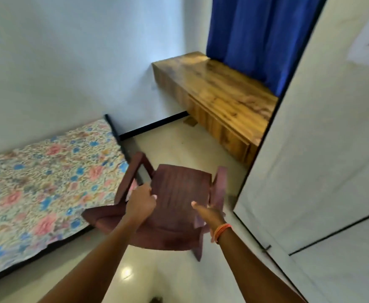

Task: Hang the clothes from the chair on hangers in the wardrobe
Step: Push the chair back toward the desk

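Our left hand [141, 203] grips the chair [174, 206] by its left edge; our right hand [209, 215] lies open-fingered on its right edge. No clothes show on it; we judge the hanging done, and next we set it down level.

Two bare forearms, no sleeves visible. Left hand [140, 203] bare, nothing worn. Right hand [209, 213] has thin orange bands [221, 231] stacked round the wrist.
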{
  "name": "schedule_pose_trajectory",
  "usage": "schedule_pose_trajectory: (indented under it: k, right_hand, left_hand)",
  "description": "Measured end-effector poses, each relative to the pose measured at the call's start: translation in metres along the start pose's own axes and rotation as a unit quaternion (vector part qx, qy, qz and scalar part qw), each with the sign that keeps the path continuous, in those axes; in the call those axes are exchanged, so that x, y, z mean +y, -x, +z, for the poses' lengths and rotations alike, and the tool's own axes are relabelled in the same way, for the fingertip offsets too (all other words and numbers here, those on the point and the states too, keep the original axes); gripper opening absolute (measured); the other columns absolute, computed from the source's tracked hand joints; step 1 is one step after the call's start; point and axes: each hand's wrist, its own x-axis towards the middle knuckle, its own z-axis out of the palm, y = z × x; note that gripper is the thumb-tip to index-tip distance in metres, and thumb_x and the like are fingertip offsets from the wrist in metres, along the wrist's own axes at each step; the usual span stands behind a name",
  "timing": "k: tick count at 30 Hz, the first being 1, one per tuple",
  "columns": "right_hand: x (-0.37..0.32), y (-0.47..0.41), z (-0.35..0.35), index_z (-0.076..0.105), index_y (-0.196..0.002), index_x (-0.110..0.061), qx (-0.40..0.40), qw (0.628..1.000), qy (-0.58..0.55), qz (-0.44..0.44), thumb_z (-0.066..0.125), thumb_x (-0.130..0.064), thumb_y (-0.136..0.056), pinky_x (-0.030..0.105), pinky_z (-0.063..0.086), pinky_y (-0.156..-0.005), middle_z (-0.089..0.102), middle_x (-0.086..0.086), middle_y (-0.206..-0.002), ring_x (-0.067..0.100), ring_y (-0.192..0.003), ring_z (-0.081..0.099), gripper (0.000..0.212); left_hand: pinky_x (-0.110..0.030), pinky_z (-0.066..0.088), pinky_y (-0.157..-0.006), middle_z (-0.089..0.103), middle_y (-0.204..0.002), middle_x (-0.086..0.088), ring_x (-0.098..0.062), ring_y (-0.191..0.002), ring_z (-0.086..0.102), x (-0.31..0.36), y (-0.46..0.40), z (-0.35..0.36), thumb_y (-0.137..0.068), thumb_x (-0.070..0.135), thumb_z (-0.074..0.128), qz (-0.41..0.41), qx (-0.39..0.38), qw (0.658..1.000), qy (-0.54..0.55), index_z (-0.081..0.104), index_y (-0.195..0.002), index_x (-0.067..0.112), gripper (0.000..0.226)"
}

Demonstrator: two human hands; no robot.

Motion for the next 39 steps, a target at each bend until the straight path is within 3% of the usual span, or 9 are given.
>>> schedule_pose_trajectory:
  k: [3,5,8,12,15,17,21,28,39]
  right_hand:
    - [0.027,-0.004,0.039,0.06,-0.126,-0.001,-0.01,0.999,0.039,0.005,0.086,-0.067,-0.024,0.04,0.05,-0.101,0.066,0.007,-0.123,0.028,-0.114,0.063,0.125]
    - [0.031,0.002,0.054,0.062,-0.124,-0.002,0.016,0.99,0.136,0.021,0.086,-0.062,-0.037,0.041,0.049,-0.102,0.065,0.011,-0.123,0.031,-0.115,0.061,0.107]
    - [0.018,0.017,0.067,0.053,-0.132,-0.001,0.092,0.968,0.233,0.031,0.085,-0.031,-0.072,0.036,0.047,-0.099,0.06,0.017,-0.126,0.033,-0.117,0.056,0.075]
    - [0.026,0.013,0.067,0.05,-0.134,-0.012,0.119,0.944,0.303,0.052,0.083,-0.023,-0.068,0.031,0.052,-0.064,0.063,0.005,-0.091,0.018,-0.069,0.057,0.074]
    - [0.021,0.026,0.075,0.055,-0.127,-0.006,0.146,0.923,0.349,0.069,0.08,-0.017,-0.078,0.031,0.048,-0.065,0.066,0.011,-0.095,0.023,-0.076,0.06,0.056]
    - [0.019,0.027,0.073,0.062,-0.115,0.002,0.165,0.93,0.312,0.097,0.082,-0.015,-0.077,0.034,0.048,-0.074,0.065,0.014,-0.097,0.029,-0.085,0.058,0.046]
    - [0.013,0.012,0.076,0.065,-0.106,0.004,0.215,0.939,0.246,0.11,0.087,-0.014,-0.071,0.032,0.043,-0.067,0.068,0.021,-0.102,0.031,-0.082,0.056,0.045]
    - [-0.017,-0.037,0.065,0.067,-0.088,0.006,0.274,0.938,0.181,0.111,0.09,-0.011,-0.063,0.039,0.053,-0.073,0.069,0.023,-0.091,0.037,-0.083,0.063,0.038]
    - [-0.075,-0.128,0.112,0.061,-0.081,0.0,0.29,0.944,-0.05,0.146,0.083,0.007,-0.066,0.045,0.058,-0.078,0.063,0.015,-0.078,0.034,-0.079,0.064,0.028]
  left_hand:
    - [-0.049,0.049,-0.089,0.062,-0.111,-0.016,-0.038,-0.105,0.06,-0.074,-0.001,-0.014,-0.091,0.016,0.051,-0.061,-0.004,0.998,-0.032,0.054,-0.111,0.011,0.021]
    - [-0.05,0.046,-0.096,0.062,-0.115,-0.011,-0.034,-0.11,0.059,-0.111,-0.004,-0.022,-0.092,0.021,0.051,-0.083,-0.021,0.993,-0.081,0.054,-0.118,0.013,0.027]
    - [-0.049,0.038,-0.105,0.058,-0.121,-0.012,-0.034,-0.121,0.051,-0.149,-0.016,-0.032,-0.093,0.024,0.053,-0.092,-0.015,0.985,-0.143,0.058,-0.115,0.011,0.026]
    - [-0.043,0.039,-0.094,0.048,-0.128,-0.019,-0.037,-0.117,0.046,-0.18,-0.025,-0.027,-0.092,0.021,0.053,-0.116,-0.027,0.99,-0.078,0.054,-0.119,0.004,0.032]
    - [-0.038,0.037,-0.086,0.058,-0.113,-0.019,-0.035,-0.103,0.053,-0.194,-0.036,-0.023,-0.086,0.017,0.055,-0.102,-0.005,0.995,-0.002,0.061,-0.111,0.002,0.029]
    - [-0.037,0.036,-0.084,0.061,-0.109,-0.017,-0.035,-0.1,0.054,-0.193,-0.043,-0.023,-0.085,0.012,0.058,-0.09,0.03,0.994,0.061,0.063,-0.108,0.005,0.025]
    - [-0.031,0.034,-0.083,0.066,-0.102,-0.01,-0.028,-0.098,0.059,-0.18,-0.075,-0.031,-0.087,0.008,0.06,-0.062,0.042,0.993,0.086,0.065,-0.105,0.009,0.018]
    - [-0.028,0.04,-0.082,0.071,-0.101,-0.007,-0.024,-0.095,0.063,-0.149,-0.142,-0.016,-0.089,0.009,0.062,-0.036,0.041,0.993,0.108,0.069,-0.101,0.011,0.014]
    - [-0.033,0.047,-0.079,0.072,-0.097,-0.015,-0.032,-0.094,0.067,-0.12,-0.294,-0.05,-0.084,-0.001,0.064,-0.02,0.059,0.991,0.117,0.071,-0.098,0.002,0.016]
